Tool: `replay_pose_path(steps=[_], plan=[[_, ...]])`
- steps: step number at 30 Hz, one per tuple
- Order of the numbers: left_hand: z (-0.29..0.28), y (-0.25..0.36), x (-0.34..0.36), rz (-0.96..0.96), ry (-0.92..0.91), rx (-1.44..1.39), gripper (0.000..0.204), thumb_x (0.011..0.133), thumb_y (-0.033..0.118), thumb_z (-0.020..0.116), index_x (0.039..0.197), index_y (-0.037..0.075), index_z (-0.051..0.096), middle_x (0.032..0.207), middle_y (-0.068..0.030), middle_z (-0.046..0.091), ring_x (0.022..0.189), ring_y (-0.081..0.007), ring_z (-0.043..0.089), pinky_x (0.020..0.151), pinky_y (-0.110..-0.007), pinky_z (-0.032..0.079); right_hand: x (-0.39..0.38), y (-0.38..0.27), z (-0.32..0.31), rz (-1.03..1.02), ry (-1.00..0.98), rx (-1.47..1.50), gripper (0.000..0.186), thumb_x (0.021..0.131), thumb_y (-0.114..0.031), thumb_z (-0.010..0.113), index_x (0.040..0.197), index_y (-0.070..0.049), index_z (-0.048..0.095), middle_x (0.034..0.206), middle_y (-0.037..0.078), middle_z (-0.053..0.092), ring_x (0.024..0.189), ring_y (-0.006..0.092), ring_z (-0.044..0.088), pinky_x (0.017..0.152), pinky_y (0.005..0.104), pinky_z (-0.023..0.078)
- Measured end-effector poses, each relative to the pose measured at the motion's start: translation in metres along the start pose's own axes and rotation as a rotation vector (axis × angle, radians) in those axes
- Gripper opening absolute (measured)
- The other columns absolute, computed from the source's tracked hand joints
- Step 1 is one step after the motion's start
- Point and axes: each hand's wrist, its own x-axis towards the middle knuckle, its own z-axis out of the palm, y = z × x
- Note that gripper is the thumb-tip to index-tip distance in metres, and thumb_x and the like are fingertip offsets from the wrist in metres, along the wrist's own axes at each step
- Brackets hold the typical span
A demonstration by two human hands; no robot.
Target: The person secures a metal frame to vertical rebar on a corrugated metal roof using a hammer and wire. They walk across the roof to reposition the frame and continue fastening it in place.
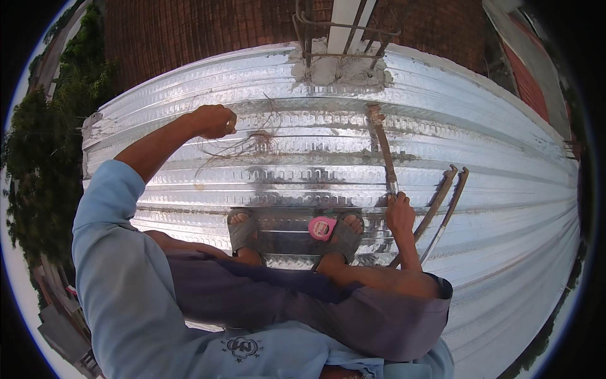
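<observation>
My left hand (216, 121) is raised over the metal deck at the upper left, its fingers curled closed. Whatever it may hold is too small to make out. Below and beside it lies a loose tangle of thin wire (252, 140). My right hand (401, 215) is wrapped round the near, shiny end of a rusty metal bar (386, 151) with a knobby far end. That bar points away from me across the ribs. Just right of it, two hooked metal bars (442, 196) lie side by side. Between my sandalled feet sits a pink tape measure (322, 228), next to the right sandal.
I squat on ribbed silver metal decking (505, 164). Ahead, a concrete stub (334, 71) carries upright rebar (308, 38) and a pale post (346, 25). Beyond the far edge is a brown tiled roof (202, 31); trees (44, 164) stand past the left edge.
</observation>
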Motion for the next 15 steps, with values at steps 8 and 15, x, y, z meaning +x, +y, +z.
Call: replay_pose_path(steps=[8, 15], plan=[[0.104, -0.047, 0.04, -0.033, 0.156, -0.25, 0.031, 0.092, 0.031, 0.059, 0.111, 0.01, 0.07, 0.115, -0.0194, 0.07, 0.111, -0.0379, 0.066, 0.092, -0.05, 0.053, 0.011, -0.01, -0.023, 0.029, -0.11, -0.096, 0.044, 0.099, -0.042, 0.056, 0.117, -0.002, 0.059, 0.105, 0.022, 0.067, 0.094, 0.0429, 0.069, 0.083, 0.0532, 0.055], [0.142, -0.027, 0.039, -0.066, 0.095, -0.235, 0.03, 0.091, 0.027, 0.06, 0.116, 0.014, 0.072, 0.119, -0.0158, 0.069, 0.115, -0.036, 0.065, 0.093, -0.052, 0.053, 0.039, -0.041, -0.119, -0.274, -0.263, -0.272, 0.045, 0.095, -0.032, 0.063, 0.127, -0.001, 0.06, 0.11, 0.021, 0.067, 0.101, 0.0388, 0.068, 0.087, 0.0492, 0.055]])
